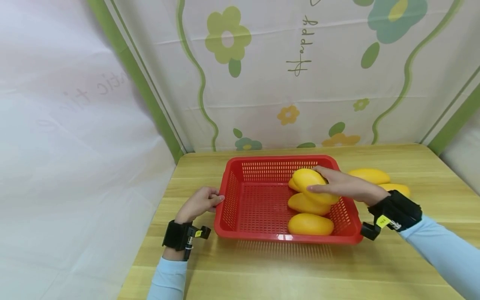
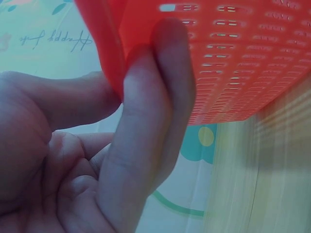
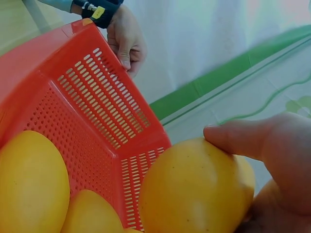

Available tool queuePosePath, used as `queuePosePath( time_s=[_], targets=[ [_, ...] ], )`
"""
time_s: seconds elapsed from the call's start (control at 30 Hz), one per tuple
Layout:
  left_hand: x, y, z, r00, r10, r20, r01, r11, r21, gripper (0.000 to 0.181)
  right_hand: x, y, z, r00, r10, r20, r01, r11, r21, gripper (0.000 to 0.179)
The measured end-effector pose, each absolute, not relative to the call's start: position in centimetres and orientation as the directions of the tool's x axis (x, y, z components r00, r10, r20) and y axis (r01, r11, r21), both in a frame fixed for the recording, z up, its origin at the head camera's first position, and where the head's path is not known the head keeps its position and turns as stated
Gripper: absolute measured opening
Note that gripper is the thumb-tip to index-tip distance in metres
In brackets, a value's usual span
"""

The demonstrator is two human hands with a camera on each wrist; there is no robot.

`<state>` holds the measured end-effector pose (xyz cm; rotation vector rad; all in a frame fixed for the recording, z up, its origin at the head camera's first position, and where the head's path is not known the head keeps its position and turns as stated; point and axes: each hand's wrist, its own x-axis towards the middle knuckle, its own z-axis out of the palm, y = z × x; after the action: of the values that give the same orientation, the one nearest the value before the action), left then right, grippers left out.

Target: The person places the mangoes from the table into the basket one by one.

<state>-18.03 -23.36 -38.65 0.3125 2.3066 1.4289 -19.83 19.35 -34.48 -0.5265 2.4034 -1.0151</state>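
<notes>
A red plastic basket [image 1: 262,208] with slotted walls stands on the table. My left hand [image 1: 200,204] pinches its left rim, thumb on one side and fingers against the outer wall in the left wrist view. Over the basket's right half, my right hand [image 1: 346,183] grips a yellow mango [image 1: 309,181], also large in the right wrist view [image 3: 194,189]. Below the held mango lie a front mango [image 1: 310,225], a middle mango [image 1: 305,204] and a back mango [image 1: 292,184], the last mostly hidden.
Right of the basket, on the wooden table [image 1: 292,271], lie a far mango [image 1: 371,176] and a nearer mango [image 1: 401,190], partly behind my right wrist. A white patterned curtain [image 1: 262,91] hangs behind the table, with another white sheet [image 1: 75,166] at the left.
</notes>
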Motion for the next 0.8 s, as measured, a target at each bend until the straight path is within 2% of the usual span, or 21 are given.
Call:
queuePosePath(
  time_s=[0.47,0.8],
  targets=[
    [-18.0,-23.2,-38.4,-0.894,0.383,-0.231,-0.037,0.453,0.891,0.025,-20.0,17.8,-34.6,-0.794,-0.528,-0.299,-0.158,0.656,-0.738,0.096],
    [-17.9,-23.2,-38.5,-0.898,0.377,-0.228,-0.035,0.454,0.891,0.025,-20.1,16.9,-34.5,-0.772,-0.551,-0.316,-0.163,0.653,-0.740,0.087]
  ],
)
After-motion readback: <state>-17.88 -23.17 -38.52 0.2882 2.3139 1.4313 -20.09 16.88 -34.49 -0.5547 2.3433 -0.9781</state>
